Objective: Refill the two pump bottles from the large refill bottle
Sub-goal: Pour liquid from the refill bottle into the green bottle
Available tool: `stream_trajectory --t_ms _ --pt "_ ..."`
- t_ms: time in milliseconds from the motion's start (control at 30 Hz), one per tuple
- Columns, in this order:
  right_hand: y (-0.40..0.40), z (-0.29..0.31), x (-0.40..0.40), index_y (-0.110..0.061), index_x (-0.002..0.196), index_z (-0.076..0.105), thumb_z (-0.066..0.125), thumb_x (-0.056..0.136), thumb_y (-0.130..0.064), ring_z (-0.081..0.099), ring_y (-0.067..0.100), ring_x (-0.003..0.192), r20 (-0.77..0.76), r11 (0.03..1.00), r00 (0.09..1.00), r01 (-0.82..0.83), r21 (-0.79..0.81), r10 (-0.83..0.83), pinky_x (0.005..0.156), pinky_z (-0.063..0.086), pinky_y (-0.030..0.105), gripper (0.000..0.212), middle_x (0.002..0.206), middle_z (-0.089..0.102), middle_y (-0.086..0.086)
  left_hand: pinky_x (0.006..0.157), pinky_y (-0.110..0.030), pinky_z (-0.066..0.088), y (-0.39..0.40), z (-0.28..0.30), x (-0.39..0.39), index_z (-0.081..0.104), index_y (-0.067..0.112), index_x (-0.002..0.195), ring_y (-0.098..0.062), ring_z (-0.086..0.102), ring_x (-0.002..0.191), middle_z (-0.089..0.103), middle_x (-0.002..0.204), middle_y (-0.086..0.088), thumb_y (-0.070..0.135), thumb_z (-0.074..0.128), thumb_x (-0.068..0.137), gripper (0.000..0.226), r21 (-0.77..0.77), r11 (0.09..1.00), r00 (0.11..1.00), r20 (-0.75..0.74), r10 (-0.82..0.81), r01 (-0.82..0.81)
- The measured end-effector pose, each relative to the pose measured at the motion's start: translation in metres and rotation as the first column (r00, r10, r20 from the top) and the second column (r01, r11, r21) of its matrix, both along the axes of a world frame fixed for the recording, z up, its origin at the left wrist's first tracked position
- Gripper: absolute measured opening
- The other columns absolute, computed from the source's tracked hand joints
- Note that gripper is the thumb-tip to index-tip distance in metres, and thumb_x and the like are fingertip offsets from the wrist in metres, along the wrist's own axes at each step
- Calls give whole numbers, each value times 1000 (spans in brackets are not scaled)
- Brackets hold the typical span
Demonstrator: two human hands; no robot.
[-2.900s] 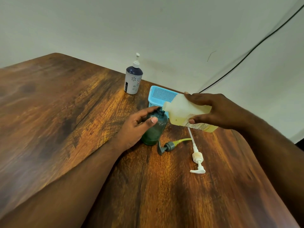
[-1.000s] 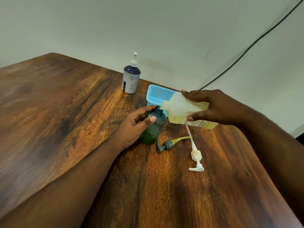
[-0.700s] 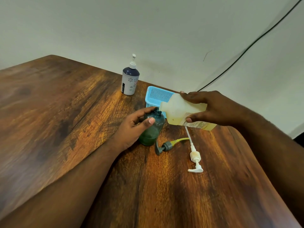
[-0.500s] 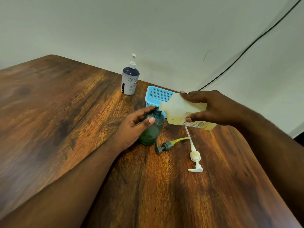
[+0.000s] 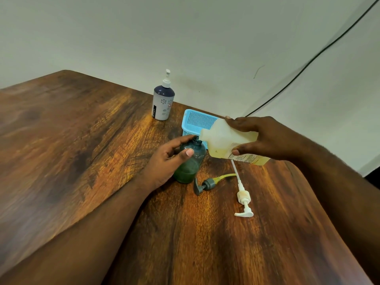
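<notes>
Our right hand [image 5: 265,138] grips the refill bottle [image 5: 228,141], tipped sideways with its mouth over the green bottle [image 5: 191,163] our left hand [image 5: 166,161] curls around on the counter [image 5: 82,140]. Just below our right hand lie two pumps, grey [image 5: 203,185] and white [image 5: 242,197].

Only thing I can actually read is "JOYO", printed in white letters running vertically on a black strip down the left side of the white and navy pump bottle [image 5: 163,104] standing at the back of the table [image 5: 82,161]. That same bottle has a small red and white sticker on its front, near some grey flower prints, but it's too small to make out. The refill bottle [image 5: 230,144] has a white label with dark fine print along its lower edge, partly under the right hand [image 5: 265,138]; totally unreadable from here.
</notes>
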State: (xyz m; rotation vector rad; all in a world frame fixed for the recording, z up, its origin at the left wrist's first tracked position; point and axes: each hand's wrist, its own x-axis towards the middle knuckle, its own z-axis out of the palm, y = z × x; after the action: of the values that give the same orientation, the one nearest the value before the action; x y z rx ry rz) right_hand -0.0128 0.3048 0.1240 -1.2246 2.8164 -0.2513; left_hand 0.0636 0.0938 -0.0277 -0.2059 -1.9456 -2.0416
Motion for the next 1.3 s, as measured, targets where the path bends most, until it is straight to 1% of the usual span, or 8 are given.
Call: stream_trajectory --t_ms 133,300,433,667,767,900,1000,1300 --pt "6 -6 4 -35 146 26 62 74 -58 37 10 132 -35 999 999 30 -22 -30 98 36 16 84 149 34 -11 83 -16 53 -1 -1 0 53 19 136 7 60 110 58 129 8 20 59 91 46 -11 1000 1000 -2 17 -17" --pt "12 -24 18 -34 146 24 62 84 -47 38 9 130 -87 993 991 98 -59 -103 71 25 -13 73 147 33 -17 82 -16 53 0 0 2 56 24 131 6 61 109 59 127 9 19 60 90 41 13 1000 1000 7 12 -13" --pt "16 -40 16 -33 143 28 65 82 -44 40 0 109 6 969 994 105 -222 -106 71 34 -9 72 136 35 -23 77 -11 52 2 3 3 54 26 129 16 59 102 57 121 18 15 58 93 38 3 1000 1000 10 25 -25" --pt "32 -68 16 -49 138 27 68 77 -54 49 4 112 24 937 985 168 -305 -169 77 44 10 73 130 38 -28 78 -14 53 1 4 5 54 32 129 10 60 105 57 125 15 26 59 89 41 -5 1000 1000 29 12 -12" --pt "38 -76 18 -34 135 46 76 74 -39 63 2 95 224 745 954 297 -597 -201 68 53 14 68 119 60 -17 80 -15 53 1 4 6 55 33 130 10 59 107 58 124 18 30 59 86 44 -16 1000 1000 26 12 -11" --pt "49 -90 10 -35 124 53 79 64 -31 64 16 109 405 462 905 415 -784 -127 81 58 37 66 121 65 -2 82 -15 53 1 3 5 56 36 126 8 58 110 59 125 18 32 59 85 41 -20 1000 1000 20 10 -10" --pt "55 -98 5 -37 136 41 80 61 -29 62 16 112 425 364 894 447 -817 -144 81 58 38 85 124 61 -2 82 -14 53 1 3 4 57 34 127 8 58 111 60 125 16 32 60 84 42 -20 1000 1000 17 16 -15" --pt "71 -118 1 -30 138 33 77 72 -28 52 22 122 438 226 813 542 -809 -383 85 52 36 79 137 51 1 83 -25 58 4 5 7 58 39 120 7 62 105 64 110 29 33 59 82 39 20 1000 999 38 10 -11"
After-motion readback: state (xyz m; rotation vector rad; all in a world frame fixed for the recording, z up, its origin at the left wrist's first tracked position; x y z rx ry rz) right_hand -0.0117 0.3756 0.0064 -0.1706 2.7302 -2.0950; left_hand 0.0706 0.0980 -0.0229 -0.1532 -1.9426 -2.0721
